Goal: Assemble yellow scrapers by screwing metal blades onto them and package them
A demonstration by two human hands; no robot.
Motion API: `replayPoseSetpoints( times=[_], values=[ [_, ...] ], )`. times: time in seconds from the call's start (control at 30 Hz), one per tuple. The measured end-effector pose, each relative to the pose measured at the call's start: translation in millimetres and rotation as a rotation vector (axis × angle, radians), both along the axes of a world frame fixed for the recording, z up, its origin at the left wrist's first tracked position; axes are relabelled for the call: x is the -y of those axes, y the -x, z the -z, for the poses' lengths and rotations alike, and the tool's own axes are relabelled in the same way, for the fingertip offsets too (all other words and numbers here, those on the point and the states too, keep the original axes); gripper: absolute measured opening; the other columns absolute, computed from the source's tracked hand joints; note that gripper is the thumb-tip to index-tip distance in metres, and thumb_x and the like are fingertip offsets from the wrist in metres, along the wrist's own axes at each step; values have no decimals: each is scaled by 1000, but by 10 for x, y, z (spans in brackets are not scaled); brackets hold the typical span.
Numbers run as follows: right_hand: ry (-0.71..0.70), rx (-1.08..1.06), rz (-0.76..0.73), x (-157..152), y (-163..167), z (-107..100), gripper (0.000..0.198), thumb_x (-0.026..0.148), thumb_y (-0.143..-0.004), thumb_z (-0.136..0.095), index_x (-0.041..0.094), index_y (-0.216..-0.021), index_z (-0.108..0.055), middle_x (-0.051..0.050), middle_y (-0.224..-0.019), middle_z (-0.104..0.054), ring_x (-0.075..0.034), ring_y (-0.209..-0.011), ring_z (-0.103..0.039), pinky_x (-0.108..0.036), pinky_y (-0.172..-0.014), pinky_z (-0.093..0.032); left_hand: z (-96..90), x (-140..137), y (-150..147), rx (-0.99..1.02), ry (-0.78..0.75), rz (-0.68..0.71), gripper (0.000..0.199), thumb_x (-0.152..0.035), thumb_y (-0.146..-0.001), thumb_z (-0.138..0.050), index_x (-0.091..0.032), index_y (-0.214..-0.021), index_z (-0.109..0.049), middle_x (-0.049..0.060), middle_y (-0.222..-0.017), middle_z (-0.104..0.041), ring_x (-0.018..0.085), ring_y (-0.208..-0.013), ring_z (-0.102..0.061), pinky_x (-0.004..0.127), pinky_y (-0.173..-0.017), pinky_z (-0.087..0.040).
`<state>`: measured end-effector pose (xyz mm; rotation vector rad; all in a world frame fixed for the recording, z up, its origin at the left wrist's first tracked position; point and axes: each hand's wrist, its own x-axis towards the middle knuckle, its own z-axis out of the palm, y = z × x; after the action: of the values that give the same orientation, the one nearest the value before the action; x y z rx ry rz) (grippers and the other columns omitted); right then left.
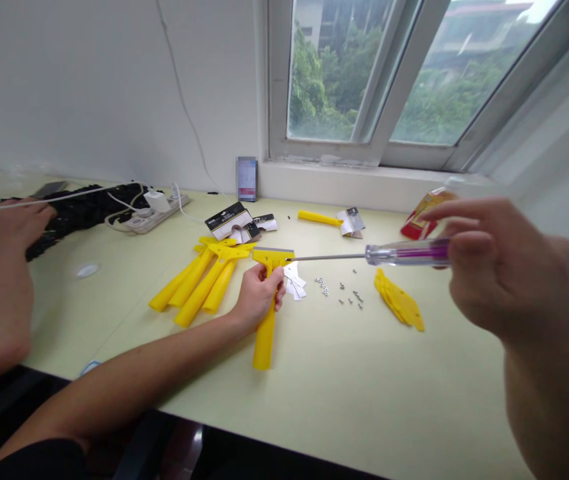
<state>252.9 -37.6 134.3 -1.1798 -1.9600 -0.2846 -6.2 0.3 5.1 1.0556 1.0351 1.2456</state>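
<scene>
Work looked partway: at frame right the right hand (509,267) was raised, fingers wrapped round a level screwdriver (409,253), its tip at the head of a yellow scraper (264,340) mid-frame; the left hand (259,293) gripped the scraper's neck, fingers curled. Right of centre, screws (357,296) and yellow plates (399,303) lay unfitted.

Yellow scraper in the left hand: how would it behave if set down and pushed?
The yellow scraper probably won't roll far: its handle looks rounded, but the head is broad. Apparently mostly plastic, it's likely light for its size. It's probably stiff too; the handle looks straight and thick below the left hand.
</scene>
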Motion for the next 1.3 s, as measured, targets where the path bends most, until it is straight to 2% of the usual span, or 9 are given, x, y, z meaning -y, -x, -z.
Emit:
replayPoseSetpoints(
  times=[0.13,0.27,0.4,0.53,0.67,0.8,0.93,1.07,1.3],
  values=[
    [159,-13,-189,16,9,-32,56,44,-87,-54,39,-139,-34,-3,-125,-60,-27,-100,-66,-41,-76,-57,-16,-24,-8,8,42,-31,29,-34,-75,-67,-19,-67,-44,-6,-50,-43,7,-36,-41,18,-32,-34],
    [88,15,135,-25,-35,-35,48,44,-88,-56,31,-132,-46,-6,-99,-67,-26,-78,-68,-40,-65,-55,-12,-16,-19,3,30,-17,29,-35,-75,-67,-18,-67,-45,-6,-52,-46,6,-37,-41,18,-32,-35],
    [169,3,-111,-91,-71,-13,62,43,-85,-60,34,-140,-34,-6,-118,-63,-26,-88,-68,-41,-72,-56,15,-17,-19,8,24,-33,30,-36,-75,-68,-18,-67,-45,-6,-52,-45,6,-39,-42,17,-32,-35],
    [75,27,73,-114,-48,4,40,43,-87,-58,33,-126,-53,-3,-100,-68,-24,-78,-68,-40,-70,-55,36,-34,-11,-1,15,-30,28,-35,-76,-67,-18,-68,-46,-6,-53,-45,7,-40,-42,18,-32,-35],
    [168,-7,-169,-115,-37,-3,53,39,-87,-57,32,-137,-39,-7,-125,-60,-25,-94,-67,-37,-71,-56,42,-31,-14,-10,18,-26,30,-37,-75,-68,-17,-67,-47,-5,-53,-46,7,-40,-43,18,-31,-36],
    [46,52,111,-111,-65,-17,34,42,-89,-54,26,-119,-55,-6,-99,-68,-25,-82,-68,-39,-68,-54,28,-16,-21,-13,8,-23,30,-37,-75,-69,-17,-68,-48,-5,-55,-47,6,-39,-43,18,-32,-35],
    [141,79,-147,-90,-70,-17,58,42,-84,-61,31,-136,-38,-6,-127,-59,-25,-99,-66,-39,-76,-55,10,-16,-19,-18,9,-36,28,-34,-75,-67,-17,-68,-47,-5,-55,-46,7,-40,-43,18,-32,-36],
    [47,69,104,-79,-40,2,42,46,-86,-57,28,-124,-51,-6,-104,-67,-25,-79,-68,-38,-63,-53,11,-12,-21,-11,13,-40,28,-35,-75,-68,-17,-69,-47,-4,-57,-48,6,-41,-44,17,-32,-36],
    [122,22,58,-201,-127,17,37,45,-87,-56,27,-119,-52,-4,-97,-68,-24,-81,-68,-39,-71,-53,22,-18,-24,-2,11,-46,32,-37,-73,-71,-17,-69,-46,-5,-57,-48,6,-40,-45,17,-33,-35]
  ],
)
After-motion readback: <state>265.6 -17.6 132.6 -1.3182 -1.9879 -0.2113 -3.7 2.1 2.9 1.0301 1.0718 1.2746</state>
